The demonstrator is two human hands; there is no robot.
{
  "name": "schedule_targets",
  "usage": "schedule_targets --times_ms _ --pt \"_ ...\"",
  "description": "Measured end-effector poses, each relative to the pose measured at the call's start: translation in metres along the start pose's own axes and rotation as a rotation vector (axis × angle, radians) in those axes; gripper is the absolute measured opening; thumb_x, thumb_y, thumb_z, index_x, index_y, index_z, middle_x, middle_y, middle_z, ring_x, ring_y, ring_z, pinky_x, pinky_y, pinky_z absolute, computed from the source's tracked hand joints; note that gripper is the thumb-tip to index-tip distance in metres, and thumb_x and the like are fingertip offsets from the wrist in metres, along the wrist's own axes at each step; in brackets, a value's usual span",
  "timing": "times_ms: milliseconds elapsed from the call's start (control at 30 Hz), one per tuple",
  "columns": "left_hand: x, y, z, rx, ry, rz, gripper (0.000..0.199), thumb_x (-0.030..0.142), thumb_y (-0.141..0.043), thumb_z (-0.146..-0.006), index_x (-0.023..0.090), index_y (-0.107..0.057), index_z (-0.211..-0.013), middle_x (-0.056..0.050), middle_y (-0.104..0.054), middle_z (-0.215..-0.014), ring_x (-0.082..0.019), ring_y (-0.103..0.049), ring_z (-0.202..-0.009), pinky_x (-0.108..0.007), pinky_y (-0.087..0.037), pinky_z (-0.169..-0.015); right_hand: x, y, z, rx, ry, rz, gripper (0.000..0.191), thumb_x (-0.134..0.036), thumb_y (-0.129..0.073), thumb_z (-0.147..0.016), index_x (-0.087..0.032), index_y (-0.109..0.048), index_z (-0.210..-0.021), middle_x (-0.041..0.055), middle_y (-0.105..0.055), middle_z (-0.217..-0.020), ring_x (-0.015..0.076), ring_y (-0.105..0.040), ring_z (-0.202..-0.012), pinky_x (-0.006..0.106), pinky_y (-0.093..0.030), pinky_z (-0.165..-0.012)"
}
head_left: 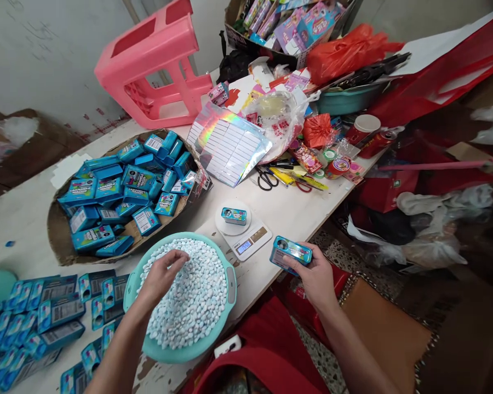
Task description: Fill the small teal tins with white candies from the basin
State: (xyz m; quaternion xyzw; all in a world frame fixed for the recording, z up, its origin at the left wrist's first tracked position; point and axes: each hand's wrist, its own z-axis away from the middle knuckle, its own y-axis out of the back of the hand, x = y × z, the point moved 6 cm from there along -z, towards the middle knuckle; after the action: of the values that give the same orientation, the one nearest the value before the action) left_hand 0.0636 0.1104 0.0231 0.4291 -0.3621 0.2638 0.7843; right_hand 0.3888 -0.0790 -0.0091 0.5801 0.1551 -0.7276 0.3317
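My right hand [317,273] holds a small blue candy box [291,253] off the table's front edge, thumb on its near side. Over the turquoise basin [230,284] is my left hand [165,272], its fingers pinched together. Whether candy is between those fingertips I cannot make out. Small white and pale-blue candies [189,312] fill the basin. Just beyond it stands a white digital scale [252,243] with a lit display, and another blue candy box [234,215] lies on its round plate.
A cardboard tray [59,241] heaped with blue boxes sits behind the basin. Rows of blue boxes [61,312] cover the table's left front. Scissors [267,179], a shiny lined sheet [230,145] and assorted wrappers lie farther back, near a pink plastic stool [148,49].
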Motion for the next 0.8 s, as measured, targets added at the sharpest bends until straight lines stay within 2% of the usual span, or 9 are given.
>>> schedule_targets --times_ms 133,267,367,433,467,533,633,733,800 --pt "0.03 -0.018 -0.032 0.092 -0.211 -0.15 0.02 0.036 -0.058 -0.079 0.023 -0.065 -0.093 -0.007 -0.066 -0.093 -0.023 -0.061 -0.087 -0.032 -0.046 -0.078 0.003 -0.005 0.005 -0.015 -0.007 -0.01 0.049 -0.041 -0.08 -0.056 -0.019 -0.059 -0.094 0.0025 -0.066 -0.084 0.0194 -0.061 -0.074 0.035 -0.052 -0.071" --pt "0.083 -0.078 -0.085 0.053 -0.534 -0.452 0.044 0.023 -0.062 -0.076 0.022 -0.053 -0.119 -0.01 -0.053 -0.124 -0.026 -0.047 -0.116 -0.039 -0.037 -0.096 0.005 -0.006 0.008 -0.029 -0.018 -0.012 0.049 -0.039 -0.08 -0.057 -0.02 -0.059 -0.097 0.0026 -0.066 -0.087 0.0189 -0.061 -0.076 0.034 -0.052 -0.071" --pt "0.093 -0.125 -0.112 -0.094 -0.518 -0.66 0.046 0.019 -0.062 -0.075 0.021 -0.051 -0.119 -0.013 -0.051 -0.123 -0.028 -0.045 -0.117 -0.041 -0.038 -0.095 0.005 -0.002 0.008 -0.022 -0.014 0.008 0.051 -0.04 -0.08 -0.057 -0.02 -0.059 -0.099 0.0025 -0.066 -0.087 0.0185 -0.061 -0.076 0.034 -0.052 -0.072" --pt "0.088 -0.133 -0.112 -0.142 -0.457 -0.712 0.035 0.022 -0.06 -0.077 0.019 -0.054 -0.112 -0.012 -0.057 -0.112 -0.027 -0.052 -0.107 -0.039 -0.042 -0.088 0.006 0.001 0.009 -0.004 -0.024 0.035 0.053 -0.041 -0.08 -0.056 -0.019 -0.06 -0.1 0.0028 -0.066 -0.086 0.0191 -0.061 -0.075 0.035 -0.052 -0.072" --pt "0.084 -0.127 -0.106 -0.119 -0.44 -0.699 0.032 0.024 -0.059 -0.078 0.018 -0.055 -0.11 -0.011 -0.058 -0.108 -0.026 -0.053 -0.104 -0.038 -0.043 -0.086 0.006 0.003 0.01 0.006 -0.031 0.048 0.054 -0.042 -0.08 -0.056 -0.019 -0.06 -0.1 0.0031 -0.067 -0.086 0.0196 -0.062 -0.075 0.036 -0.052 -0.072" --pt "0.074 -0.092 -0.082 0.026 -0.43 -0.603 0.036 0.027 -0.059 -0.08 0.019 -0.052 -0.114 -0.011 -0.058 -0.11 -0.025 -0.053 -0.104 -0.036 -0.043 -0.087 0.008 0.003 0.011 0.026 -0.033 0.065 0.056 -0.042 -0.08 -0.055 -0.019 -0.06 -0.101 0.0034 -0.067 -0.086 0.0203 -0.062 -0.075 0.037 -0.052 -0.072" --pt "0.051 0.003 -0.013 0.419 -0.38 -0.402 0.047 0.032 -0.06 -0.08 0.021 -0.045 -0.123 -0.01 -0.056 -0.117 -0.023 -0.053 -0.107 -0.034 -0.041 -0.089 0.01 -0.005 0.012 0.035 -0.003 0.089 0.056 -0.041 -0.082 -0.053 -0.018 -0.061 -0.099 0.0041 -0.067 -0.086 0.021 -0.063 -0.075 0.037 -0.052 -0.073" --pt "0.005 0.114 0.076 0.862 -0.127 -0.411 0.054 0.04 -0.065 -0.074 0.024 -0.046 -0.122 -0.008 -0.057 -0.115 -0.028 -0.055 -0.102 -0.038 -0.042 -0.086 0.014 -0.026 0.016 -0.015 -0.017 0.074 0.055 -0.041 -0.082 -0.052 -0.018 -0.062 -0.097 0.0045 -0.067 -0.087 0.0209 -0.062 -0.075 0.037 -0.052 -0.074" --pt "-0.042 0.178 0.135 1.132 0.111 -0.449 0.054 0.045 -0.067 -0.07 0.026 -0.048 -0.117 -0.007 -0.059 -0.105 -0.034 -0.054 -0.103 -0.046 -0.038 -0.087 0.012 -0.042 0.022 -0.076 -0.017 0.045 0.053 -0.04 -0.082 -0.053 -0.019 -0.061 -0.097 0.0038 -0.066 -0.088 0.0199 -0.062 -0.076 0.037 -0.051 -0.075"
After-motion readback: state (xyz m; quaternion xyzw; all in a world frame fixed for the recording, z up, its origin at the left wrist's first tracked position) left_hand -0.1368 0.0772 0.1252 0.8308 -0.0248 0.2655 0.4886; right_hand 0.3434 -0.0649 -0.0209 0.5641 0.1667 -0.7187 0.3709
